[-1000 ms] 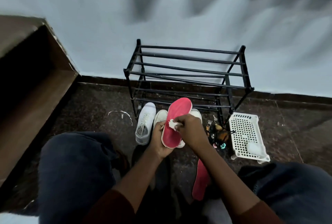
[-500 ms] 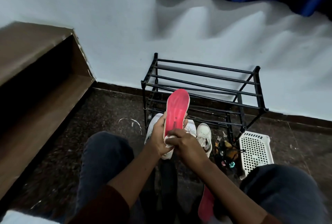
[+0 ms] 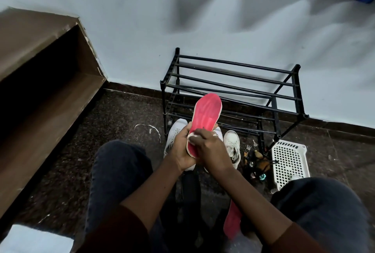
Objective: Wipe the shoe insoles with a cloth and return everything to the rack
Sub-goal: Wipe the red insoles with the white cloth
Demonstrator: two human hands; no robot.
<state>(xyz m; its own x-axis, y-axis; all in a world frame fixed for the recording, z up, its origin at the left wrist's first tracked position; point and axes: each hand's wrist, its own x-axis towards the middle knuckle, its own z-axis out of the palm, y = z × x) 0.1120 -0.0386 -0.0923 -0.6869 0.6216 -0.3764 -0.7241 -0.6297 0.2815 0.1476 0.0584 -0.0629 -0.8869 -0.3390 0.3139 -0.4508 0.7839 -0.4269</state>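
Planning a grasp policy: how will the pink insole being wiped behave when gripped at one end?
The pink insole is thin, so probably light and somewhat flexible. Held only at its heel by the left hand, its toe stands up unsupported, so likely semi-stiff, not floppy. The right hand pressing the cloth may bend it.

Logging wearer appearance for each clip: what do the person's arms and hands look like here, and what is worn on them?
Both hands are bare: no gloves, rings, watch or bands show on the left hand or the right hand. The forearms are uncovered, with dark maroon sleeves pushed up toward the elbows on both arms. No markings are visible on the sleeves.
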